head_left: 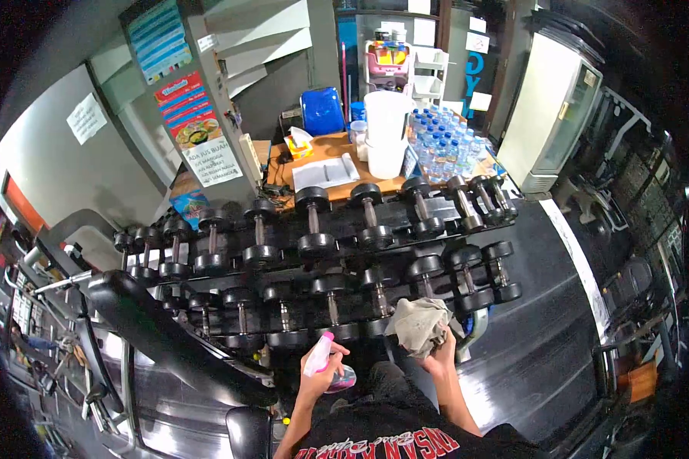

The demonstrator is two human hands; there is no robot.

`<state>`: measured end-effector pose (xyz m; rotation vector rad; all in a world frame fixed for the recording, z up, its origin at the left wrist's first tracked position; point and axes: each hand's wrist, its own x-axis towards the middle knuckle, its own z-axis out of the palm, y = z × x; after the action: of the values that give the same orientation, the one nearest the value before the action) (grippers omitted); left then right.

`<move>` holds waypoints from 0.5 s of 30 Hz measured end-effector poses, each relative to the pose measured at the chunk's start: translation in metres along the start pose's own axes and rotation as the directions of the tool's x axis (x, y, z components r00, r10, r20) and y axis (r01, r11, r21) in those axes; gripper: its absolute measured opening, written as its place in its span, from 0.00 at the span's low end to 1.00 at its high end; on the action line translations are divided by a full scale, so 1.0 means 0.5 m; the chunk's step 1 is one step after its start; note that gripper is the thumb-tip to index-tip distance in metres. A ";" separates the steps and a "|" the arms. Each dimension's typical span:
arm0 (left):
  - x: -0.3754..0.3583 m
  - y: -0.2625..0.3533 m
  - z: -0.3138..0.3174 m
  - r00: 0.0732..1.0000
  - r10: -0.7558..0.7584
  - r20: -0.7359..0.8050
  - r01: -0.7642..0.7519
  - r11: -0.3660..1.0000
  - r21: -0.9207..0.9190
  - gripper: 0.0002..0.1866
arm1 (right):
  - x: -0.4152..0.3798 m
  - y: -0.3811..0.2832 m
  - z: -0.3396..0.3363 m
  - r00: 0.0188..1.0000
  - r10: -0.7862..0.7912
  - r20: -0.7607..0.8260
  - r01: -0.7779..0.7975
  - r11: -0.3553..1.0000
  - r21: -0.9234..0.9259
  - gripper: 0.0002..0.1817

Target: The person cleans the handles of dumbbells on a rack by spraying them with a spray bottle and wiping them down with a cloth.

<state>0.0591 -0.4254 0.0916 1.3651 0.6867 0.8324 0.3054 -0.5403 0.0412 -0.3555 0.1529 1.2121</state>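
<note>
Fingers: right hand [439, 353] clenched on crumpled grey cloth [419, 323] | left hand [319, 376] gripping pink-capped spray bottle [319, 356] | lower-tier black dumbbells [331, 306] at 12 o'clock, handles pointing away; cloth hand nearer.

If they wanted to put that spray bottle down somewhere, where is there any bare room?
The dark ribbed floor right of the two-tier black dumbbell rack lies bare. The rack's tiers are packed with dumbbells. The wooden table behind is crowded with water bottles, a white bucket stack and papers, with small bare strips only.
</note>
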 end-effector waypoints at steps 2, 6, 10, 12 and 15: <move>0.016 -0.003 -0.004 1.000 0.002 0.012 -0.002 1.000 0.024 0.05 | 0.024 -0.002 0.011 1.000 0.020 -0.004 -0.020 1.000 0.001 0.29; 0.059 -0.022 0.004 0.998 -0.041 -0.044 0.041 0.999 -0.012 0.08 | 0.078 -0.013 0.026 0.996 0.032 -0.078 -0.037 0.997 -0.062 0.29; 0.127 -0.033 0.023 0.998 -0.053 -0.044 0.049 0.996 -0.075 0.12 | 0.151 -0.043 0.017 0.993 0.079 -0.083 -0.083 0.996 -0.044 0.27; 0.177 -0.036 0.042 0.998 -0.035 -0.052 0.032 0.998 -0.052 0.12 | 0.199 -0.069 0.014 0.993 0.096 -0.064 -0.101 0.992 -0.080 0.27; 0.268 -0.048 0.075 0.996 -0.019 -0.083 0.015 0.999 -0.045 0.13 | 0.287 -0.116 0.020 0.993 0.082 -0.088 -0.092 0.989 -0.117 0.26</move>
<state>0.1665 -0.3350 0.0780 1.2889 0.7395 0.8896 0.4092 -0.4272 0.0180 -0.5092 0.1686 1.2968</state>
